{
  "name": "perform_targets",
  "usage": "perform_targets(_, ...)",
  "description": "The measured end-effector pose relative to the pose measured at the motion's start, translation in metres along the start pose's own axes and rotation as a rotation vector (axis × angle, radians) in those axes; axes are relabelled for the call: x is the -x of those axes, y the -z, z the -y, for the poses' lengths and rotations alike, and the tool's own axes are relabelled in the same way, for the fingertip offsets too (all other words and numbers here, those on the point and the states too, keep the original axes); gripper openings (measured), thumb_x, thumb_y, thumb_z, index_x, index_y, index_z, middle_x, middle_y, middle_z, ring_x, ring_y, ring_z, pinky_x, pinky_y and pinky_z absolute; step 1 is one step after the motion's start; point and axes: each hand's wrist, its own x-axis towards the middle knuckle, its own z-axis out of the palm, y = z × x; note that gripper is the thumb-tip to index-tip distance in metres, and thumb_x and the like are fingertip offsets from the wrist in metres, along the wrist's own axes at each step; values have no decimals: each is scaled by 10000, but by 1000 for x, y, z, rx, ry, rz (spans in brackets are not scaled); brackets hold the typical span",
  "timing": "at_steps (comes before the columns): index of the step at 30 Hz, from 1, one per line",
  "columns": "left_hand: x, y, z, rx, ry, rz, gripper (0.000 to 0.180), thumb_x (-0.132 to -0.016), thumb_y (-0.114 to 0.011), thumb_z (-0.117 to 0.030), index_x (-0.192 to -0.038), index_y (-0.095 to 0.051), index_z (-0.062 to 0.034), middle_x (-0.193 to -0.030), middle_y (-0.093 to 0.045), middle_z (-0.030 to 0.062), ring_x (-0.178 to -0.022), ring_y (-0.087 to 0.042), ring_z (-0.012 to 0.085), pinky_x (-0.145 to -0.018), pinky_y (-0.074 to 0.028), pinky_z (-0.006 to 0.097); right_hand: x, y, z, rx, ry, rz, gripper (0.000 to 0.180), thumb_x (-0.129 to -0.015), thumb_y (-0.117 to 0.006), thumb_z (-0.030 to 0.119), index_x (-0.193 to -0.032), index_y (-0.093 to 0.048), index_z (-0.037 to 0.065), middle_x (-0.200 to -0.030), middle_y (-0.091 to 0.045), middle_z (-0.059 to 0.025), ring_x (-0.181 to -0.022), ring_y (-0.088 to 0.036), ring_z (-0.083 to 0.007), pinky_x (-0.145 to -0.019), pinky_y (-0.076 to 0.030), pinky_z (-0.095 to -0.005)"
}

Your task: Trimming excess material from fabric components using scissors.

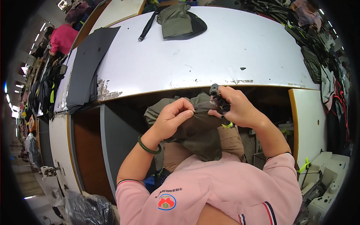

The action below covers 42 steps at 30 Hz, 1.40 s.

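Head view showed a person in a pink shirt working with both hands held up close to the chest. The left hand (pixel 175 117) was curled, and its fingers pinched a fold of a dark olive cloth piece (pixel 200 131). A green bangle (pixel 148 147) sat on that wrist. The right hand (pixel 239 108) was just beside the left one, and its fingers were pressed tight around a small black tool (pixel 216 94) that poked up past the fingertips. A bit of bright yellow-green cord (pixel 227 125) peeked out under the right hand. The cloth piece hung down from both hands, between them and the person's lap.

Past the hands lay a big white desk (pixel 225 52) with a worn edge. Far from the hands, at the back of the desk, sat a folded olive and black bag piece (pixel 179 21) with a black strap (pixel 147 25) beside it. Off past the left hand, a stack of dark grey sheets (pixel 88 65) rested on the desk. Down low near the right arm stood a white sewing machine (pixel 330 183).
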Motion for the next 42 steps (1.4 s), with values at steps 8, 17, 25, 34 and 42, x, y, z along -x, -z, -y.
perform_targets(8, 1, 6, 3, -132, 175, 94, 246, -819, -791, -102, -957, -595, -47, -876, -555, -40, -817, -499, 61, -738, -432, 226, 10, 0, -13, -291, -196, -42, 271, -793, -805, 65, -900, -559, 30, -795, -636, -20, -683, -557, -91, -626, -458, -249)
perform_targets(17, -7, 29, 27, 388, 386, 182, 257, -794, -766, -24, -1029, -663, 1, -965, -700, 31, -874, -650, 82, -822, -519, 224, 29, 51, -34, 561, 146, -39, 509, -609, -898, 383, -827, -560, 71, -736, -577, -70, -703, -569, -270, -683, -426, -368)
perform_targets(25, -9, 30, 28, 469, 422, 307, 275, -761, -774, -16, -1015, -675, 24, -941, -709, 43, -840, -659, 94, -808, -524, 237, 22, 67, -47, 588, 188, 178, 526, -602, -882, 419, -838, -570, 66, -769, -574, -76, -790, -581, -268, -749, -419, -365)
perform_targets(34, -8, 30, 27, 471, 433, 345, 290, -744, -782, -27, -1010, -681, 30, -932, -710, 42, -831, -652, 89, -801, -509, 229, 10, 51, -61, 490, 256, 215, 482, -622, -872, 387, -845, -578, 76, -792, -573, -69, -803, -571, -270, -749, -416, -365)
perform_targets(42, -9, 31, 30, 488, 429, 358, 282, -752, -779, -34, -1007, -676, 32, -930, -710, 46, -829, -652, 90, -800, -510, 232, 3, 41, -69, 525, 320, 142, 343, -639, -817, 243, -833, -582, 86, -799, -574, -59, -790, -570, -260, -734, -419, -362)
